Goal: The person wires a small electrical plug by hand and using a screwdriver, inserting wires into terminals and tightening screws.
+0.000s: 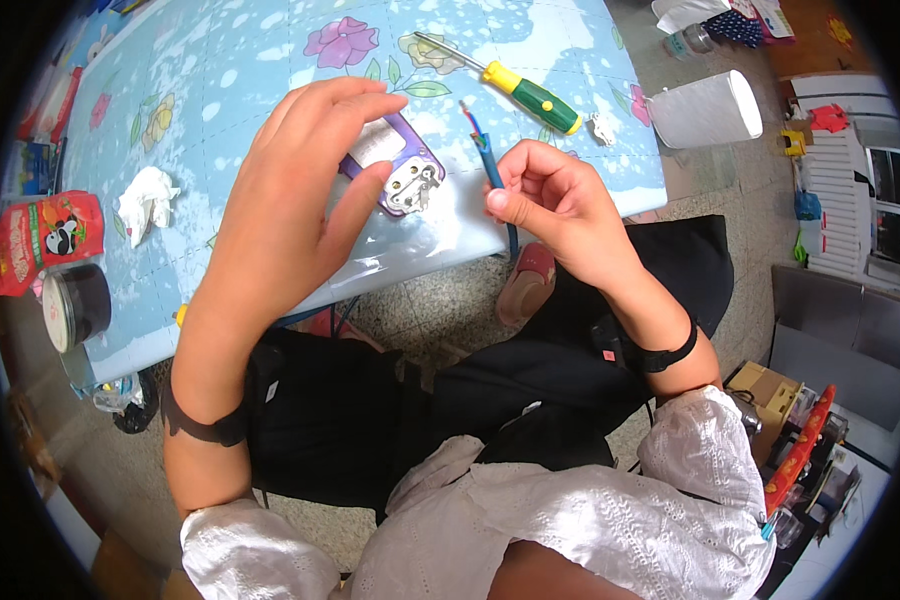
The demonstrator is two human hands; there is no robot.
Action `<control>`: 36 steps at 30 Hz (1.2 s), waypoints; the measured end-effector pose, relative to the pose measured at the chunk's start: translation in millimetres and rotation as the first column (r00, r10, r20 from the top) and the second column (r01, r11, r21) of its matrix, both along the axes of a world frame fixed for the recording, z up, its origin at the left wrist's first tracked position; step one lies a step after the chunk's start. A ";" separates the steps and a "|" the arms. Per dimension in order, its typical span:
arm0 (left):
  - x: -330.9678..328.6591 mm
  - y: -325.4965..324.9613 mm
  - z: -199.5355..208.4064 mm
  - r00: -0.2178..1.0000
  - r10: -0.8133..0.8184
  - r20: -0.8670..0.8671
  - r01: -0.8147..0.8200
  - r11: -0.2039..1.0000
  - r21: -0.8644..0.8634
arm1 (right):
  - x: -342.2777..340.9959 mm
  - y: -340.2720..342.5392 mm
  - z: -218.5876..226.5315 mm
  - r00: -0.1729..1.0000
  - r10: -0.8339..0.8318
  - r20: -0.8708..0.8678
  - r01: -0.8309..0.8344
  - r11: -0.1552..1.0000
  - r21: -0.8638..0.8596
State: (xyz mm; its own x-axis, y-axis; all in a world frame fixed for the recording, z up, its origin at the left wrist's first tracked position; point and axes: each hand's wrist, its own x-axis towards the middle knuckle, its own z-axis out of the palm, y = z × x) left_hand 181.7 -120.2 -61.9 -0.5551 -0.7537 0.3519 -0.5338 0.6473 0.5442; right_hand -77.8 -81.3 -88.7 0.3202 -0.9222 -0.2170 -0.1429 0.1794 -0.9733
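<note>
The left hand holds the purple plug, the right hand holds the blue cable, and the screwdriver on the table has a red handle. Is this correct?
Not quite. The head view shows the screwdriver with a yellow and green handle, not red. The left hand does hold the purple plug, and the right hand the blue cable.

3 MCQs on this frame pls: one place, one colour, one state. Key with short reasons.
1. Where does the screwdriver with the yellow-and-green handle lie?
A. on the flowered blue tablecloth, beyond the right hand
B. on the floor
C. in the left hand

2. What colour is the sheath of the thin cable with bared wire ends?
A. white
B. blue
C. orange

3. How is the purple plug body with metal pins held?
A. lying untouched on the table
B. pinched by the right hand
C. gripped between thumb and fingers of the left hand

Key:
1 A: it rests on the tablecloth, past the right hand.
2 B: the sheath shows blue above the right hand's fingers.
3 C: the left hand closes round it.
</note>
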 end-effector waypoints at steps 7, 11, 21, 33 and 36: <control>-26.1 26.7 -1.7 0.920 0.196 -0.339 -0.027 0.895 0.444 | 10.9 5.9 19.2 0.970 -0.062 0.233 0.045 0.996 0.078; -35.2 33.6 -10.5 0.789 0.233 -0.569 0.246 0.728 0.640 | 20.6 17.6 22.9 0.924 0.005 0.382 -0.055 0.991 0.118; -40.4 47.7 -10.3 0.716 0.418 -0.559 0.294 0.545 0.785 | 16.8 7.6 30.8 0.970 -0.163 -0.180 0.033 0.824 -0.565; -42.1 51.5 -6.6 0.785 0.347 -0.513 0.293 0.522 0.801 | 23.1 13.0 34.9 0.988 -0.127 0.090 0.153 0.890 -0.429; -42.6 54.1 -5.7 0.783 0.332 -0.526 0.314 0.518 0.795 | 23.1 14.4 38.3 0.973 -0.159 0.167 0.194 0.956 -0.219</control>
